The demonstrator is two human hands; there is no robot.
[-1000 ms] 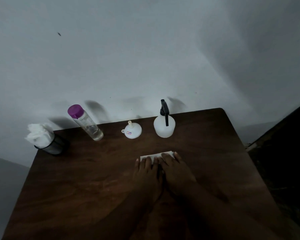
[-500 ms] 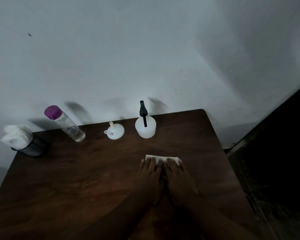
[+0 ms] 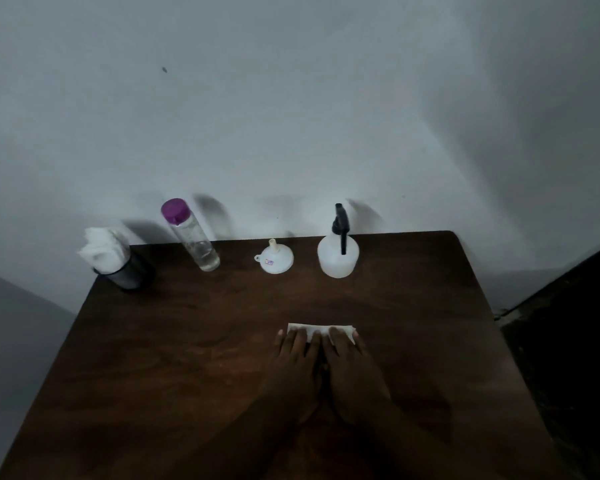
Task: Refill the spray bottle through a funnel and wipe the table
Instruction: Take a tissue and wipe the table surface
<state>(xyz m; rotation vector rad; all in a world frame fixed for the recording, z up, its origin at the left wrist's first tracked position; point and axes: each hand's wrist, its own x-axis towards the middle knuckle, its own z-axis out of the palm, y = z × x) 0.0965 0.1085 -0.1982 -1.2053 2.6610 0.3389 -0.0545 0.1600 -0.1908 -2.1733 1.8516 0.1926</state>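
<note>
A folded white tissue [image 3: 321,329] lies flat on the dark wooden table [image 3: 174,341]. My left hand [image 3: 293,368] and my right hand [image 3: 352,368] lie side by side, palms down, with their fingers pressing on the tissue. At the back stands a white spray bottle [image 3: 337,256] with its black trigger head on. To its left a white funnel [image 3: 275,258] rests upside down, spout up. Further left is a clear bottle [image 3: 193,237] with a purple cap, holding some clear liquid.
A dark holder stuffed with white tissues [image 3: 113,259] stands at the back left corner. A pale wall runs right behind the table. The table's right edge drops to a dark floor [image 3: 568,341].
The view swung right and then back left. Both hands stay pressed on the tissue, which has moved a little to the right across the table.
</note>
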